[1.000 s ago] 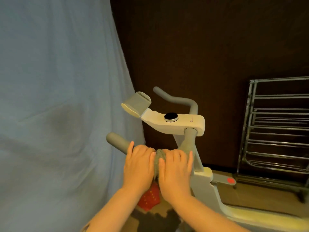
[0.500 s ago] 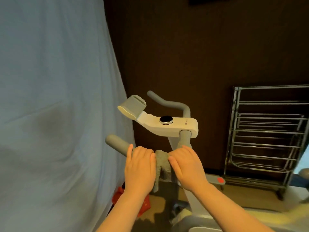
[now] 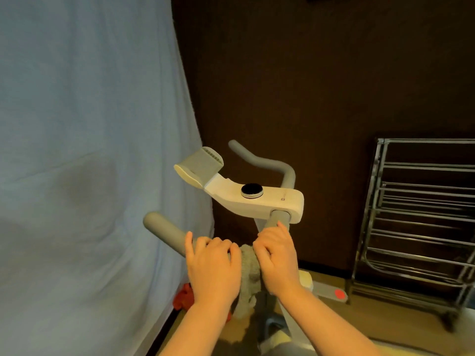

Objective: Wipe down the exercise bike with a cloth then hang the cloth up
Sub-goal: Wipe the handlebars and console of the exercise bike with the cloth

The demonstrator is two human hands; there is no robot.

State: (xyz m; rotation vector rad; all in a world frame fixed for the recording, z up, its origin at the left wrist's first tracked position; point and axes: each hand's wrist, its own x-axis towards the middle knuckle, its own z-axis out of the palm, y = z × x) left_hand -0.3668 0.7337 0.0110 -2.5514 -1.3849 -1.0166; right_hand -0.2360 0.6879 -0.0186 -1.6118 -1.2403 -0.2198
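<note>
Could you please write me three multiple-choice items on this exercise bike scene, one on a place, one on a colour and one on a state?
1. Where is the cloth?
A. On the drying rack
B. Wrapped around the near handlebar between the hands
C. On the floor

2. What colour is the round dial on the console?
A. Black with a silver rim
B. Red
C. Blue

3. What are the two hands doing?
A. Hanging at the person's sides
B. Both holding a phone
C. Both curled over the handlebar at the cloth

Answers: 1 B, the grey cloth drapes over the near handlebar between the left hand and the right hand, while the drying rack holds no cloth. 2 A, its face is dark inside a bright metal ring. 3 C, the fingers of both bend over the bar on either side of the cloth.
</note>
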